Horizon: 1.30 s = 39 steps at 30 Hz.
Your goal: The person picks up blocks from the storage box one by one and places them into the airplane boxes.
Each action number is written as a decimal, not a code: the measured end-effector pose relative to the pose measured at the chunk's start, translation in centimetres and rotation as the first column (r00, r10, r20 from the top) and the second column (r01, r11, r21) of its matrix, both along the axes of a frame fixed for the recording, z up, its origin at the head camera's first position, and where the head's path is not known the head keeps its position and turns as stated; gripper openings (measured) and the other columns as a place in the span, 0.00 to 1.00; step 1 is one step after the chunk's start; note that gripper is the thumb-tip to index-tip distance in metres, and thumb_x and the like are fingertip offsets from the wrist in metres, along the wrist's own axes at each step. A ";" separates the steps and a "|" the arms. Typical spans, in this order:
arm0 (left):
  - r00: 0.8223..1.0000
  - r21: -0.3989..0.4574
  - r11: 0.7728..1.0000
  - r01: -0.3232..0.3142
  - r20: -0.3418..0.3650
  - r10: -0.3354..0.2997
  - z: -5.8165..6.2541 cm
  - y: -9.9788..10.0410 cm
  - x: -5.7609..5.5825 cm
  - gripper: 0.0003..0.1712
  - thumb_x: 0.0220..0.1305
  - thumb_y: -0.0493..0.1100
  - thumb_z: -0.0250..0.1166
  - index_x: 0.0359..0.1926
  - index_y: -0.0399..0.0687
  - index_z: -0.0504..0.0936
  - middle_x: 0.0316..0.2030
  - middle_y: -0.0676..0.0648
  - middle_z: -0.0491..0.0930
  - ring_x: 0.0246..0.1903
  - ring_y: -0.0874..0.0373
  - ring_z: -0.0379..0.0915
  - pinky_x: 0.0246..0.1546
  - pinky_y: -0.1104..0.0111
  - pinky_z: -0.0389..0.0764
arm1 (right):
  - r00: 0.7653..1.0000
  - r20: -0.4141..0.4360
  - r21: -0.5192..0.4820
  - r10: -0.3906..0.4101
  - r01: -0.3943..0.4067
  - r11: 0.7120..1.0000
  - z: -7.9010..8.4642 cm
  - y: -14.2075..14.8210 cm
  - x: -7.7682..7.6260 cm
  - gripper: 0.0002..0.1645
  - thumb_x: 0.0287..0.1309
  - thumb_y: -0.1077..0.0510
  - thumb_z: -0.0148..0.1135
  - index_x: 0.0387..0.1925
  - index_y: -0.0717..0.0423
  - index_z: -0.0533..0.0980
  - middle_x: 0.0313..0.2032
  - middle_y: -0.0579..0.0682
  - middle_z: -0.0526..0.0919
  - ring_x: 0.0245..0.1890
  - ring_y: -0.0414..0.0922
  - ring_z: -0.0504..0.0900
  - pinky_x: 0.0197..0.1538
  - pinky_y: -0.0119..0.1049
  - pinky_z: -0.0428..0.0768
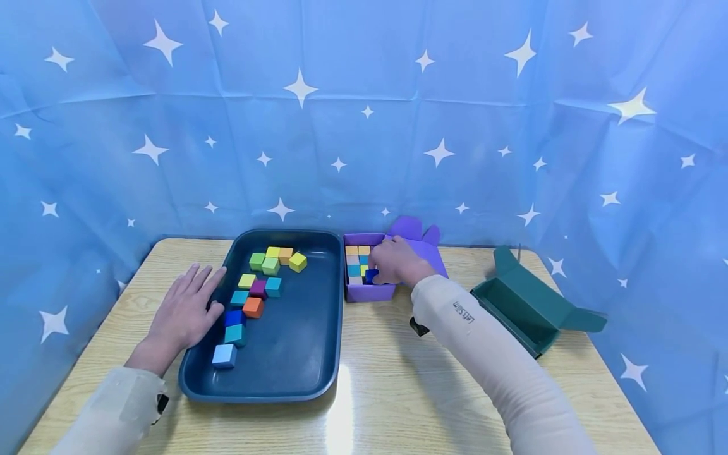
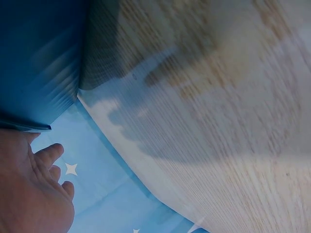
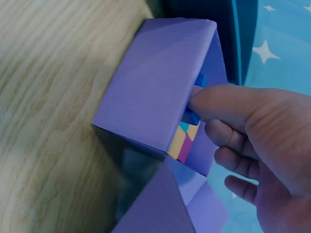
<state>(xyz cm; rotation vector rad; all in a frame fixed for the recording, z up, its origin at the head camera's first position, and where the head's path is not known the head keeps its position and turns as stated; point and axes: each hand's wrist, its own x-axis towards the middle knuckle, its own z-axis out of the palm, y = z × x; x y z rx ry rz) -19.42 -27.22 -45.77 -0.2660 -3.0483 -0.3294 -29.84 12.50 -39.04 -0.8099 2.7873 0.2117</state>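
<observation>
My right hand [image 1: 396, 261] reaches into the purple box [image 1: 370, 292] and pinches a dark blue cube [image 3: 192, 116] between thumb and fingers, just inside the box's opening. Under it, several coloured cubes [image 1: 353, 260] lie in rows in the box, partly hidden by the hand. My left hand [image 1: 190, 309] rests with straight fingers along the left rim of the dark blue tray [image 1: 290, 354]. In the left wrist view that hand shows at the lower left, beside the tray's outer wall.
Loose cubes [image 1: 253, 308] in many colours lie along the tray's left side and far end. The purple lid [image 1: 429, 253] stands open to the right of its box. Further right, an open green box [image 1: 517, 309] lies on the wooden table [image 1: 392, 379]. A star-patterned curtain hangs behind.
</observation>
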 end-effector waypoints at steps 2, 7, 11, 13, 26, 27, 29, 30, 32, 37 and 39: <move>1.000 0.003 1.000 0.001 0.001 -0.001 0.0 0.0 0.0 0.38 0.70 0.49 0.50 0.76 0.47 0.50 0.73 0.30 0.51 0.74 0.33 0.37 0.71 0.36 0.44 | 1.000 0.006 -0.001 -0.008 0.008 1.000 -0.2 0.0 0.0 0.04 0.55 0.50 0.69 0.28 0.42 0.83 0.30 0.38 0.84 0.37 0.43 0.75 0.58 0.46 0.68; 1.000 0.003 1.000 -0.001 0.000 0.001 0.0 0.0 0.0 0.38 0.70 0.49 0.50 0.76 0.47 0.50 0.73 0.30 0.51 0.74 0.33 0.38 0.71 0.36 0.45 | 1.000 0.028 -0.023 -0.010 0.011 1.000 -0.4 -0.2 0.2 0.13 0.55 0.51 0.69 0.19 0.44 0.76 0.19 0.36 0.72 0.31 0.42 0.71 0.60 0.48 0.67; 1.000 0.000 1.000 -0.001 -0.004 0.001 0.0 0.0 -0.1 0.38 0.70 0.50 0.51 0.76 0.48 0.50 0.73 0.30 0.51 0.74 0.33 0.38 0.71 0.36 0.46 | 0.999 0.035 -0.025 -0.010 0.011 1.000 -0.5 -0.3 0.3 0.25 0.55 0.51 0.68 0.12 0.46 0.64 0.14 0.39 0.56 0.25 0.41 0.64 0.57 0.46 0.66; 1.000 0.002 1.000 0.000 -0.003 0.000 0.0 -0.1 -0.1 0.38 0.70 0.50 0.51 0.76 0.48 0.50 0.73 0.30 0.51 0.74 0.33 0.38 0.71 0.36 0.45 | 0.999 0.032 -0.030 -0.010 0.011 0.999 -0.7 -0.3 0.3 0.27 0.55 0.52 0.68 0.11 0.46 0.60 0.13 0.39 0.53 0.23 0.40 0.61 0.58 0.46 0.67; 1.000 0.017 1.000 -0.003 0.006 0.003 -0.1 0.0 0.0 0.39 0.70 0.49 0.51 0.77 0.48 0.50 0.73 0.30 0.51 0.74 0.32 0.37 0.71 0.35 0.44 | 1.000 0.008 -0.034 0.023 -0.022 0.999 -2.3 -0.5 -0.5 0.29 0.53 0.59 0.64 0.09 0.44 0.55 0.14 0.40 0.50 0.22 0.41 0.57 0.47 0.42 0.61; 1.000 0.018 1.000 -0.002 0.005 0.002 -0.1 0.0 0.0 0.39 0.70 0.49 0.51 0.77 0.48 0.50 0.73 0.30 0.51 0.74 0.32 0.37 0.71 0.35 0.44 | 1.000 -0.004 -0.035 0.027 -0.028 0.999 -2.5 -0.5 -0.6 0.29 0.53 0.59 0.64 0.09 0.44 0.55 0.14 0.40 0.50 0.23 0.41 0.57 0.46 0.42 0.60; 1.000 0.020 1.000 -0.002 0.004 0.002 -0.1 0.0 0.0 0.38 0.70 0.49 0.51 0.77 0.48 0.49 0.73 0.30 0.51 0.74 0.32 0.37 0.71 0.35 0.44 | 0.999 -0.024 -0.041 0.033 -0.034 0.999 -2.9 -0.5 -0.6 0.30 0.52 0.60 0.64 0.09 0.44 0.55 0.14 0.41 0.49 0.24 0.42 0.57 0.45 0.41 0.59; 1.000 0.022 1.000 -0.001 0.002 0.001 -0.1 0.0 0.0 0.38 0.70 0.50 0.51 0.77 0.48 0.50 0.73 0.30 0.51 0.74 0.32 0.37 0.71 0.35 0.43 | 0.999 -0.031 -0.042 0.033 -0.035 0.999 -3.0 -0.5 -0.7 0.30 0.52 0.60 0.64 0.08 0.44 0.55 0.14 0.40 0.49 0.24 0.42 0.58 0.43 0.41 0.57; 1.000 0.025 1.000 -0.001 0.001 0.001 -0.1 0.0 0.0 0.38 0.70 0.50 0.51 0.77 0.48 0.50 0.73 0.30 0.50 0.74 0.32 0.37 0.71 0.35 0.43 | 0.999 -0.033 -0.046 0.032 -0.034 0.998 -3.1 -0.5 -0.7 0.29 0.52 0.60 0.64 0.08 0.45 0.56 0.14 0.41 0.50 0.26 0.43 0.60 0.43 0.41 0.57; 1.000 0.020 1.000 -0.004 0.000 0.004 -0.1 -0.1 0.0 0.39 0.70 0.50 0.51 0.77 0.48 0.50 0.73 0.31 0.51 0.74 0.32 0.37 0.71 0.35 0.45 | 0.999 -0.042 -0.071 0.018 -0.021 0.997 -2.7 -0.6 -0.5 0.14 0.54 0.54 0.68 0.16 0.46 0.76 0.20 0.37 0.73 0.35 0.43 0.74 0.52 0.43 0.67; 1.000 0.016 1.000 -0.005 0.001 0.005 -0.2 -0.1 -0.1 0.39 0.70 0.50 0.51 0.77 0.49 0.50 0.74 0.31 0.51 0.74 0.32 0.36 0.70 0.35 0.46 | 0.998 -0.060 -0.113 0.010 -0.017 0.993 -2.1 -1.0 -0.5 0.05 0.54 0.51 0.70 0.28 0.46 0.84 0.31 0.38 0.84 0.42 0.44 0.78 0.57 0.46 0.71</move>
